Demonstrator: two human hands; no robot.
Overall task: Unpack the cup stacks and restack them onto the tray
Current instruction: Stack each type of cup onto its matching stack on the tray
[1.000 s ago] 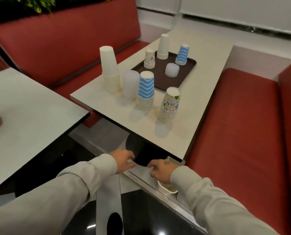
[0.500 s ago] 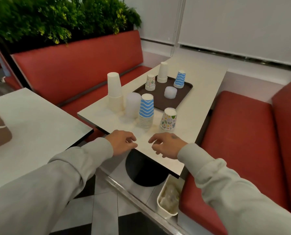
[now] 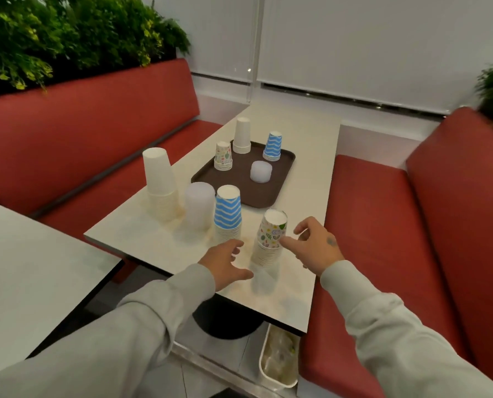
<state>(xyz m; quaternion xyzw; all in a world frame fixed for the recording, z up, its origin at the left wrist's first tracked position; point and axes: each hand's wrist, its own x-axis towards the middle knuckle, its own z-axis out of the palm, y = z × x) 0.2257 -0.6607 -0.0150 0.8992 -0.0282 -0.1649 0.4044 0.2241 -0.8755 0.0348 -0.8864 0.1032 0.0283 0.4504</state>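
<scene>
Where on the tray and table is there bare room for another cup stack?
Tray: bare near half, from the small floral stack and small clear stack to the near rim. Table: bare beyond the tray and along its right side. Crowded: the near row of tall stacks; left hand and right hand flank the tall floral stack.

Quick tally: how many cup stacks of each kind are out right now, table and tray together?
Plain white stacks: 2
Translucent stacks: 2
Blue zigzag stacks: 2
Floral stacks: 2
Total: 8 stacks
</scene>
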